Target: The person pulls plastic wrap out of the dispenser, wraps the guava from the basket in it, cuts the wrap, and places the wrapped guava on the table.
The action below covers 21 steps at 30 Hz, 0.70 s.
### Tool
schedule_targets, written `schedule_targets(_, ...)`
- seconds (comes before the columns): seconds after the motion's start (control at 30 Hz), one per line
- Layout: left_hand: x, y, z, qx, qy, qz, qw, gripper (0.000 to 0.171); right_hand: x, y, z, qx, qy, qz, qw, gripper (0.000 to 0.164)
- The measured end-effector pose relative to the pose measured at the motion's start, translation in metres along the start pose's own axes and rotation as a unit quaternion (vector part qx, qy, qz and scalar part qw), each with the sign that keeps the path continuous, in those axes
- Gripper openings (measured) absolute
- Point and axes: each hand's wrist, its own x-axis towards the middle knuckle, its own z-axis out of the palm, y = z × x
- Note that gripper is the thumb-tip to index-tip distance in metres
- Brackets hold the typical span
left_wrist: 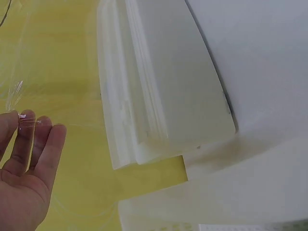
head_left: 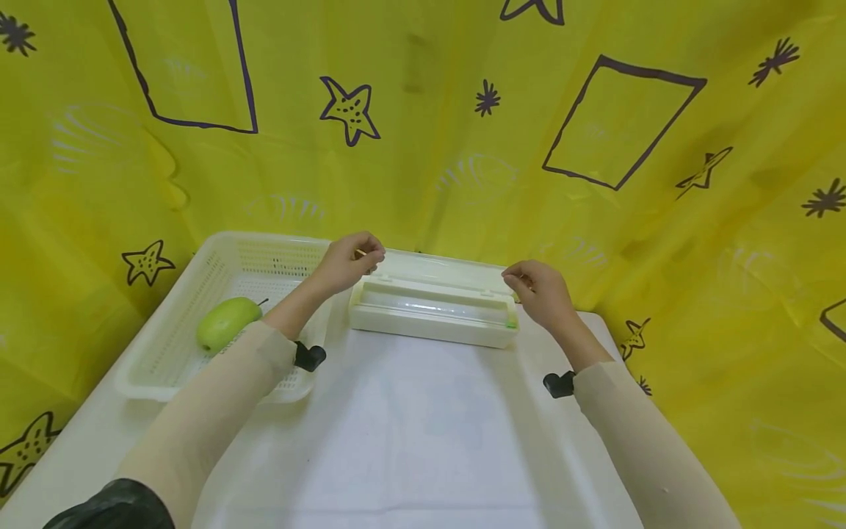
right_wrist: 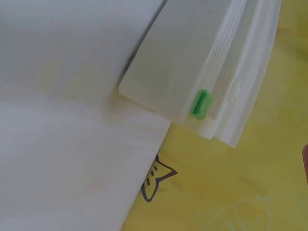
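A cream-white cling film dispenser (head_left: 432,329) lies lengthwise at the back of the table, its lid (head_left: 443,272) tipped back and a clear roll visible inside. My left hand (head_left: 346,263) is raised above its left end. In the left wrist view, that hand's thumb and fingers pinch the crinkled edge of transparent cling film (left_wrist: 15,94). Over the right end, my right hand (head_left: 543,294) has thumb and fingertips brought together at the film's other side; the film barely shows there. A green slider (right_wrist: 201,104) sits at the dispenser's right end.
To the left stands a white perforated basket (head_left: 148,330) holding a green pear (head_left: 228,323), with my left forearm crossing over it. A yellow patterned curtain (head_left: 423,132) hangs right behind the white table (head_left: 396,441).
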Motion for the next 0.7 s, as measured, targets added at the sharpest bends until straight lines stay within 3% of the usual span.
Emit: schedule_targets(0.7,-0.007,0.009,-0.009,-0.012,0.01,0.016,0.9997,0.02,-0.007,-0.015,-0.015,0.006,0.022,-0.03,0.999,0.016)
